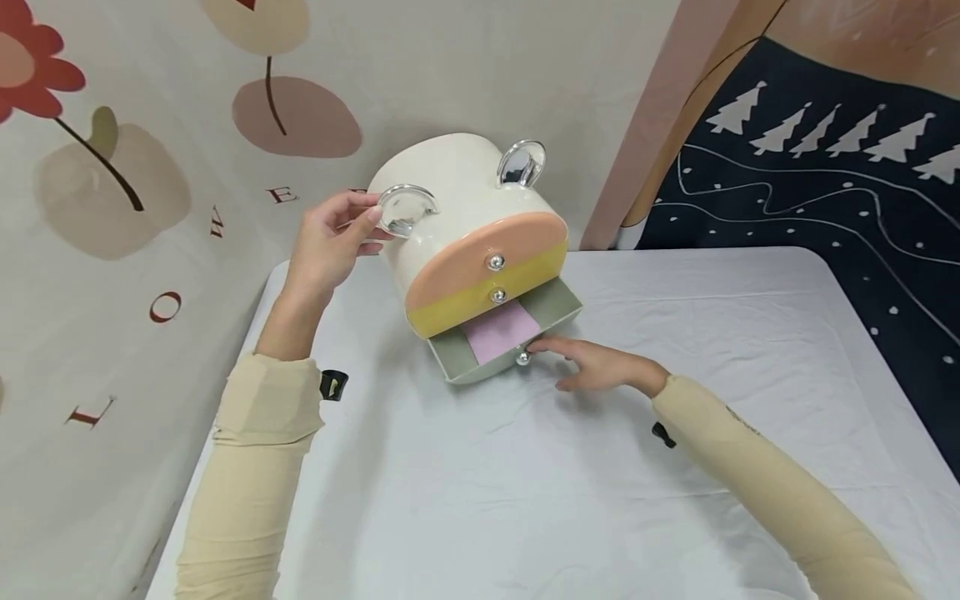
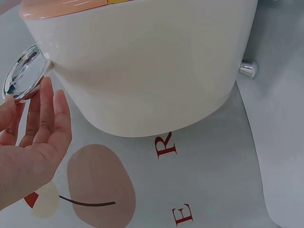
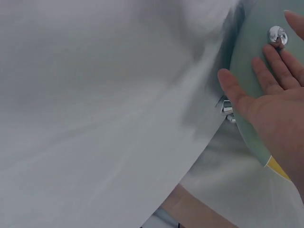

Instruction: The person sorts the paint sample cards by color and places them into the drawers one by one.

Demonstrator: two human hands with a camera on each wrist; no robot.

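Observation:
A cream mini drawer cabinet (image 1: 450,171) with silver ear-shaped handles stands at the back of the table. Its peach top drawer (image 1: 457,265) and yellow middle drawer (image 1: 450,311) are closed. The green bottom drawer (image 1: 558,304) is pulled out, a flat pink-purple sheet (image 1: 501,331) lying in it. My left hand (image 1: 330,237) pinches the left ear (image 1: 405,208) between thumb and fingers, as the left wrist view also shows. Fairly straight, the fingers of my right hand (image 1: 600,365) reach the bottom drawer's front beside its silver knob (image 3: 278,36).
A white cloth covers the table (image 1: 450,492). Behind the cabinet hangs a pale printed backdrop (image 1: 585,75) with flowers and letters. On the right is a dark cloth (image 1: 795,192) with white trees. Small silver feet, such as this foot (image 2: 248,69), support the cabinet.

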